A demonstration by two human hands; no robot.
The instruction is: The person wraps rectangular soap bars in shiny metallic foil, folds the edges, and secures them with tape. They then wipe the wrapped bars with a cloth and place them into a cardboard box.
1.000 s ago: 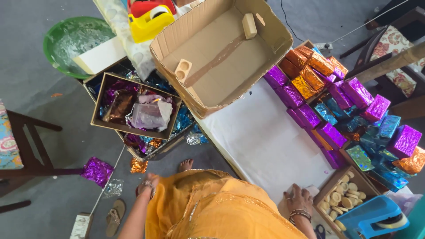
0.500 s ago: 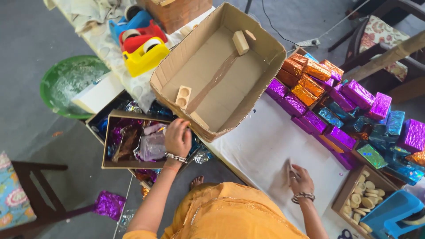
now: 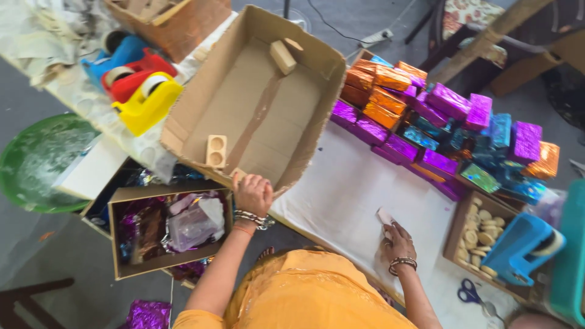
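My left hand (image 3: 253, 194) reaches over the near rim of a large open cardboard box (image 3: 304, 140). Its curled fingers touch a small wooden piece (image 3: 238, 176) lying at the box's near corner; whether they grip it is unclear. A wooden block with two round holes (image 3: 216, 150) lies just left of it, and another wooden block (image 3: 283, 56) sits at the far end. My right hand (image 3: 397, 242) rests on the white table cover (image 3: 347, 195), holding a small pale piece (image 3: 385, 217).
A small cardboard box of foil sheets (image 3: 125, 198) stands left of my left hand. Purple, orange and blue foil-wrapped boxes (image 3: 439, 116) are stacked at the right. There is also a wooden tray of round pieces (image 3: 458, 225), a blue tape dispenser (image 3: 521, 247), scissors (image 3: 472, 293), a yellow tape dispenser (image 3: 146, 103) and a green basin (image 3: 24, 164).
My left hand rose from near the floor, passed over the foil-sheet box, and now reaches the big box's near rim. My right hand slid up the white cover with the pale piece.
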